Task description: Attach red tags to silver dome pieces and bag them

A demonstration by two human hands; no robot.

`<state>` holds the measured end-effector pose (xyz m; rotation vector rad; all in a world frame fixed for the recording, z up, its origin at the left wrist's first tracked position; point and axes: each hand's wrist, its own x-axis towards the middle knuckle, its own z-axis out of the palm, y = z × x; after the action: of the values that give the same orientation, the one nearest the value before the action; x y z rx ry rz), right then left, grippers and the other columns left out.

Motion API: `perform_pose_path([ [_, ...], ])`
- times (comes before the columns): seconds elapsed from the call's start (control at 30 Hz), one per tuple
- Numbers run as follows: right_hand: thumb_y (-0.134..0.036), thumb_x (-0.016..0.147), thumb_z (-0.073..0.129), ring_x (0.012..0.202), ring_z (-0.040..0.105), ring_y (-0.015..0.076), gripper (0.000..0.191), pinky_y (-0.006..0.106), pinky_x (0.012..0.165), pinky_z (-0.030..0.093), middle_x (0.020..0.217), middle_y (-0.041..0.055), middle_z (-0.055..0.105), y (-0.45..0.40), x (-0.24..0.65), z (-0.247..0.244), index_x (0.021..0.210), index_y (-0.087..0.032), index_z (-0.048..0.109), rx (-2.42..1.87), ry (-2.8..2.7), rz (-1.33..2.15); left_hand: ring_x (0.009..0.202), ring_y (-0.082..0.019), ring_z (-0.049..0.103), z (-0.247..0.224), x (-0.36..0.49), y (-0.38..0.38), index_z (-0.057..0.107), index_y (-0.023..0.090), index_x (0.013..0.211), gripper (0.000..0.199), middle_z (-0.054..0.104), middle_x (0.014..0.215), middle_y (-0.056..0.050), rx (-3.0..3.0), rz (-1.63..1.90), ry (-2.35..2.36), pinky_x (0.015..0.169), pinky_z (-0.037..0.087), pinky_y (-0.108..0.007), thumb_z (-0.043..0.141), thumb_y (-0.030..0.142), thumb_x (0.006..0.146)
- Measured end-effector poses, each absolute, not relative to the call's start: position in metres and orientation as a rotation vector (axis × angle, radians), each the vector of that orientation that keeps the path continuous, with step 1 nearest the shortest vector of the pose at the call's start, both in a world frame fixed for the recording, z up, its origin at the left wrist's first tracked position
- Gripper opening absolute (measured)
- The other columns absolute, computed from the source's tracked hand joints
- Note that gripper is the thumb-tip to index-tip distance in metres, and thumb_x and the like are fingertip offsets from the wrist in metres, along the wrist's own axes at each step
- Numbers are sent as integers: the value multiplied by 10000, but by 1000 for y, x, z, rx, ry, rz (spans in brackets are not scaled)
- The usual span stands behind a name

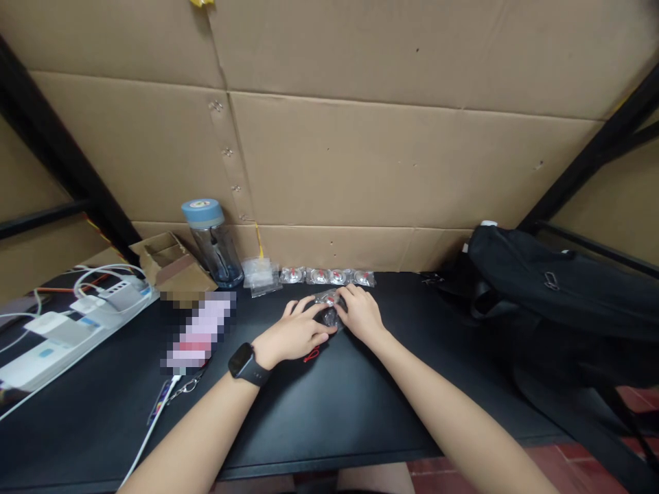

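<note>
Both hands meet over a small clear plastic packet (328,298) with a round silver and red item inside, near the middle of the black table (329,418). My left hand (296,333), below a black watch, has its fingers spread, with fingertips touching the packet's left and lower edges. The fingers of my right hand (360,312) are bent together on the packet's right side. Just behind, a row of similar packets (338,276) lies along the cardboard wall. A red cord (311,354) shows beneath my left hand.
Clear bags (261,274), a blue-lidded bottle (213,247) and an open cardboard box (172,264) stand at the back left. Nearer are a blurred phone-like object (200,333) and a white power strip (77,336). A black bag (556,295) fills the right side.
</note>
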<state>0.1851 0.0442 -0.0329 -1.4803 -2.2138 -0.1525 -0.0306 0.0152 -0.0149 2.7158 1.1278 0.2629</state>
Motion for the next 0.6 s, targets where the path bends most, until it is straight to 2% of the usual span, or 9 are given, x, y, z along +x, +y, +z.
perform_pose_path([
  [0.13,-305,869,715,1024,584,239,290,364,903,455,1124,62,643,46,196,-29,1136,-242,621,-1264,-2283,133,1454,-360,266,-5,-32,17,745,405,1090,261,484,1508,29,2747,420,1110,1106,280,-590,501,405,998],
  [0.2,-327,903,684,1080,572,238,315,391,963,447,1179,54,631,48,206,-26,1203,-269,608,-1100,-2347,271,1418,-323,314,1,-32,18,748,341,1019,246,546,1437,12,2758,555,1114,1112,285,-549,505,378,996],
  [0.3,-163,972,505,1112,566,226,273,408,998,441,1178,71,628,51,221,-26,1209,-255,605,-1011,-2309,318,1334,-266,403,3,-30,21,687,282,1051,208,628,1305,-20,2754,700,1134,1070,329,-470,534,196,939],
  [0.4,-76,871,585,1123,564,230,321,402,1014,445,1160,76,617,53,228,-29,1145,-235,635,-967,-2303,293,1269,-256,447,-4,-30,26,634,259,1136,342,659,1239,-35,2752,743,1239,1008,347,-441,557,78,857],
  [0.5,-141,822,717,1061,587,219,213,372,978,473,1106,61,624,53,225,-32,1012,-232,689,-944,-2308,306,1222,-266,470,-14,-32,34,659,265,1097,252,676,1200,-34,2731,693,1300,972,336,-441,633,159,870],
  [0.6,-203,875,703,1002,606,200,39,347,938,486,1035,48,654,51,220,-30,901,-230,712,-962,-2289,317,1212,-264,475,-20,-35,39,697,288,1011,155,691,1162,-15,2697,619,1271,964,316,-435,686,237,865],
])
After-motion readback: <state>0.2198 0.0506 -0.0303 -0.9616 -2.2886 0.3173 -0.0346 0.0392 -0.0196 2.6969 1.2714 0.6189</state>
